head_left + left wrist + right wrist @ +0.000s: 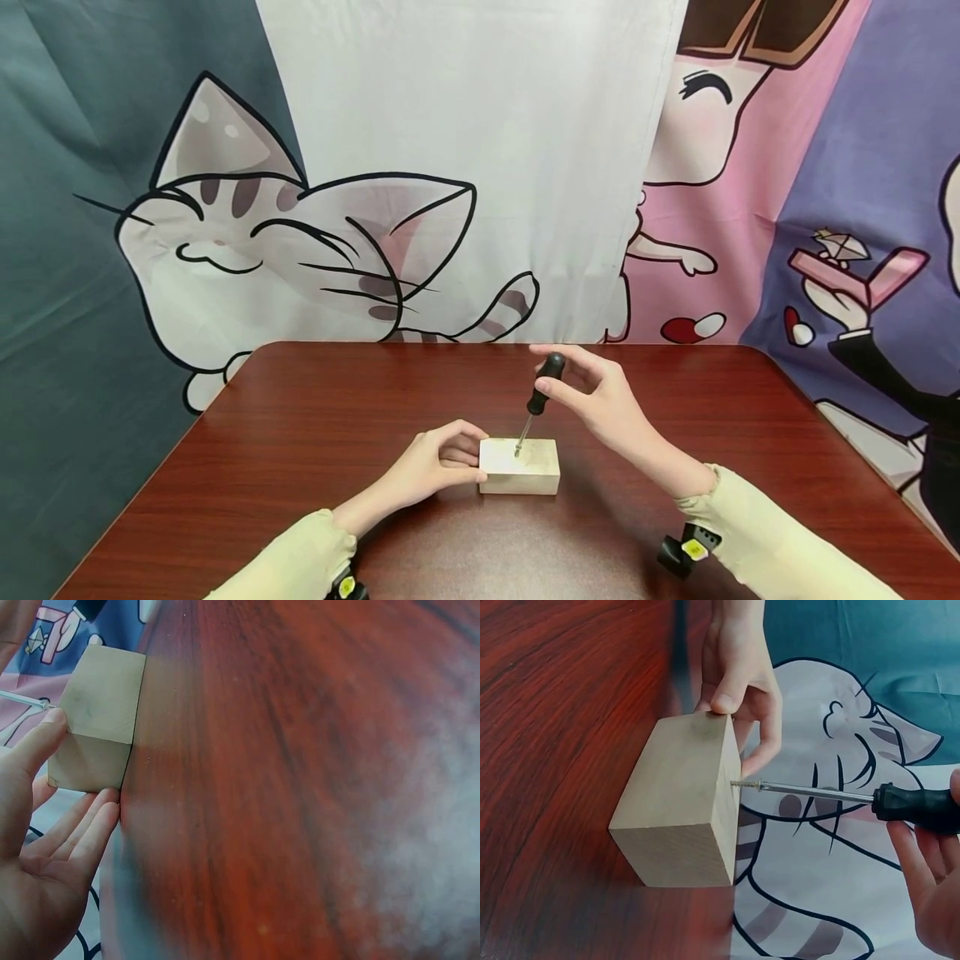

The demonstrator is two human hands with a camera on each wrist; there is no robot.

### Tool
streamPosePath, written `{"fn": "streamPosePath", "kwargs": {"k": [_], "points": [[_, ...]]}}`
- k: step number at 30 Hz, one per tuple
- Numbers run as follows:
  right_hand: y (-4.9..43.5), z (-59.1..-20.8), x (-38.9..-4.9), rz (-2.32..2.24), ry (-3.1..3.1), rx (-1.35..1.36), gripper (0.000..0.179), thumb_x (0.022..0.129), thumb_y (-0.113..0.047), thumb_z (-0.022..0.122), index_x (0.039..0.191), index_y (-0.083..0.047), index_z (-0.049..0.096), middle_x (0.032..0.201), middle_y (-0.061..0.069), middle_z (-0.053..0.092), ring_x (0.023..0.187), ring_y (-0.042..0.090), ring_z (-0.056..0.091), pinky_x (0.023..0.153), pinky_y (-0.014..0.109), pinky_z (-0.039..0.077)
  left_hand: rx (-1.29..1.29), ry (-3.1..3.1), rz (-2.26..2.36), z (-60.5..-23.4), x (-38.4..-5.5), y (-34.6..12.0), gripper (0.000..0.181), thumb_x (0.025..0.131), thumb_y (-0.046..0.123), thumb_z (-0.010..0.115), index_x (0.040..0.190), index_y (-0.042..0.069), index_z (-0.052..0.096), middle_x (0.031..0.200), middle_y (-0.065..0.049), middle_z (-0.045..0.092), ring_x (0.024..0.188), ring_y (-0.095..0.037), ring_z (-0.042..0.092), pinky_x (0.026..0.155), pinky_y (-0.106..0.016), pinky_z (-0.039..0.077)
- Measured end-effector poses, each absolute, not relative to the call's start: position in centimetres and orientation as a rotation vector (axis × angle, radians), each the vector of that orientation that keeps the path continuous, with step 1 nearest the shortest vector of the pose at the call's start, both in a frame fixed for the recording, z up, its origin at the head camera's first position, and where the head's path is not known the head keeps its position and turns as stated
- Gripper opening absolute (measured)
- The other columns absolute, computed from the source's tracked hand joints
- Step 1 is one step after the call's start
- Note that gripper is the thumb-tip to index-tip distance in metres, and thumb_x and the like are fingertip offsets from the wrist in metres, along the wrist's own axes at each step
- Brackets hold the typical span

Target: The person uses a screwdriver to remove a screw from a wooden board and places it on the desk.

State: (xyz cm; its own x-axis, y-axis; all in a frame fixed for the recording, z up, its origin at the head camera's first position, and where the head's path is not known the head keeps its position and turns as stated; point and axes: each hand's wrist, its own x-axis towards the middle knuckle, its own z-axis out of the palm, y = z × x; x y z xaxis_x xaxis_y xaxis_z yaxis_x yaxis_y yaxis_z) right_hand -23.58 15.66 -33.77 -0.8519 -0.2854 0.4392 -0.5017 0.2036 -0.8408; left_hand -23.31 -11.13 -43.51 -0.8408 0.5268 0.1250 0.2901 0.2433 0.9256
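Observation:
A pale wooden block (519,483) lies on the table in the head view. My left hand (423,471) holds its left end, thumb at the near corner and fingers at the far side. My right hand (607,408) grips the black handle of a screwdriver (547,385), which leans a little to the right above the block. In the right wrist view, the tip of the shaft meets a small screw (744,784). The screw stands partly out of the block's top face. In the left wrist view, the left thumb (46,735) touches the block's edge.
The reddish-brown wooden table (337,400) extends around both hands. Behind it hangs a cloth backdrop (465,100) printed with a cartoon cat and figures. A dark camera (678,554) is strapped at the right wrist, another at the left.

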Motion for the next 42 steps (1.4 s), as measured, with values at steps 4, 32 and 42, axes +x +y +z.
{"fn": "streamPosePath", "kwargs": {"k": [4, 32, 42], "points": [[15.8, -33.8, -23.5, 1.702, -2.251, 0.791, 0.044, 0.090, -0.011, 0.072, 0.131, -0.020, 0.061, 0.107, -0.002, 0.073, 0.096, 0.014, 0.072, 0.082, 0.025, 0.061, 0.773, 2.304, 1.635, -43.5, -23.3, -11.2, 0.044, 0.081, 0.018, 0.082, 0.120, 0.012, 0.062, 0.109, -0.017, 0.071, 0.097, -0.024, 0.073, 0.084, -0.023, 0.061], [15.1, -33.2, -23.3, 1.806, -2.186, 0.802, 0.032, 0.091, -0.007, 0.071, 0.122, -0.009, 0.064, 0.108, -0.003, 0.072, 0.096, 0.011, 0.070, 0.083, 0.032, 0.063, 0.797, 2.317, 1.626, -43.7, -23.4, -11.3, 0.045, 0.081, 0.022, 0.083, 0.121, 0.016, 0.062, 0.110, -0.013, 0.071, 0.096, -0.016, 0.073, 0.084, -0.024, 0.061], [14.9, -33.1, -23.3, 1.756, -2.196, 0.989, 0.039, 0.098, -0.005, 0.059, 0.137, -0.010, 0.053, 0.119, 0.007, 0.071, 0.112, 0.021, 0.068, 0.086, 0.033, 0.062, 0.762, 2.306, 1.630, -43.7, -23.3, -11.3, 0.045, 0.081, 0.021, 0.083, 0.121, 0.018, 0.062, 0.109, -0.011, 0.071, 0.096, -0.017, 0.073, 0.084, -0.023, 0.061]]}}
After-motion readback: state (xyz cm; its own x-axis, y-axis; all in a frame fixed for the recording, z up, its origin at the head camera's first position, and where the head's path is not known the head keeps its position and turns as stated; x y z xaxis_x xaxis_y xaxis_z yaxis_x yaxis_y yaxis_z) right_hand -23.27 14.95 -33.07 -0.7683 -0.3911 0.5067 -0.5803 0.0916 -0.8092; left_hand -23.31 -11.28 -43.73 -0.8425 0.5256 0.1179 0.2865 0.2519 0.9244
